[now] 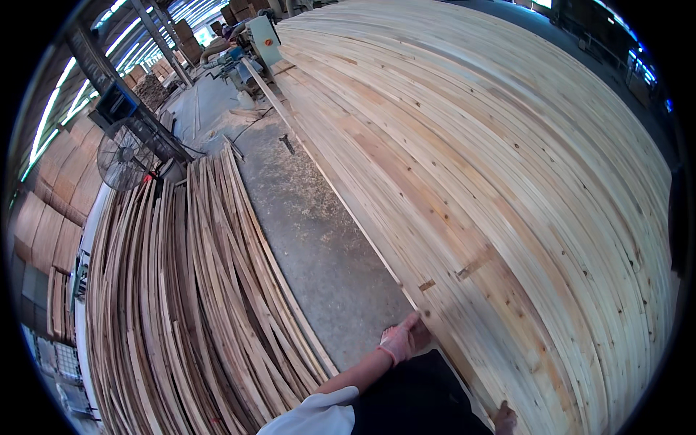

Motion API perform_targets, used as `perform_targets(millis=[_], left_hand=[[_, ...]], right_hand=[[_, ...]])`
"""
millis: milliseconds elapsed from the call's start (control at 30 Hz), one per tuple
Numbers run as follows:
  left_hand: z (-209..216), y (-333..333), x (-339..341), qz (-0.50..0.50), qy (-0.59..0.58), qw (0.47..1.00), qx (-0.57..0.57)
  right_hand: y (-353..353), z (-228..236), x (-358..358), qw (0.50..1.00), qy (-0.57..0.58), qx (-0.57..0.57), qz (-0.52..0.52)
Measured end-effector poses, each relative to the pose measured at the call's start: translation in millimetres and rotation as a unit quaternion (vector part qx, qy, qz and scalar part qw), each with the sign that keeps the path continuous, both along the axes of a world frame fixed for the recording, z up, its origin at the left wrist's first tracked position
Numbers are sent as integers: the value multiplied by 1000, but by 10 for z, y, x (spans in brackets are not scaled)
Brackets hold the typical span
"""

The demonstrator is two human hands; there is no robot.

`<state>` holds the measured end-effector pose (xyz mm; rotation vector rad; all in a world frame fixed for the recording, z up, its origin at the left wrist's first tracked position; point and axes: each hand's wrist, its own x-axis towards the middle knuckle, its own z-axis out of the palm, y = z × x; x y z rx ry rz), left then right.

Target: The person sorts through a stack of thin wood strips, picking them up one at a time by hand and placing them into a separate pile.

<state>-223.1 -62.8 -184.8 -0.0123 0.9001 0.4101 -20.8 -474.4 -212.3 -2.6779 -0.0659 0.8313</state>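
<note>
A broad layer of pale, knotty wooden boards [464, 181], laid side by side, fills the right half of the view. Along its left side runs a long wooden board [362, 196], its edge toward me. My left hand [400, 339], in a light pinkish glove, is closed at that edge, with fingertips against the wood; its underside is hidden. My right hand [505, 418] shows only in part at the bottom of the picture, close against the same board. Its fingers are mostly cut off and dark, so their grip is unclear.
Long thin wooden strips [181, 304] lie in a big pile on my left. Sawdust and a small dark tool [287, 143] lie on the concrete floor [290, 225] between. A machine [262, 42] stands at the boards' far end. A standing fan [127, 156] is beside a post [123, 87].
</note>
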Motion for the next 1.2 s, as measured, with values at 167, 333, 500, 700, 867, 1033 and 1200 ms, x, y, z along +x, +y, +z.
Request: perform_targets(millis=[167, 333, 500, 700, 867, 1033, 1200], left_hand=[[-744, -325, -188, -159, -264, 947, -92], [-1058, -489, -159, -298, -145, 936, 116], [-473, -93, -18, -186, -111, 976, 21], [-388, 267, 16, -36, 16, 992, 122], [215, 600, -27, -98, -31, 979, 173], [483, 1401, -55, -33, 100, 956, 275], [869, 2467, 40, 84, 164, 927, 328]], right_hand=[[1457, -322, -235, 955, 48, 73, 284], [2765, 350, -571, 876, -36, 135, 462], [2789, 717, -351, 922, 14, 121, 368], [740, 562, 343, 944, 15, -162, 287], [-1024, 1204, 344, 961, 3, -237, 140], [-1439, 1698, 124, 961, -114, -235, 90], [-754, 1898, -53, 976, -199, -9, 82]])
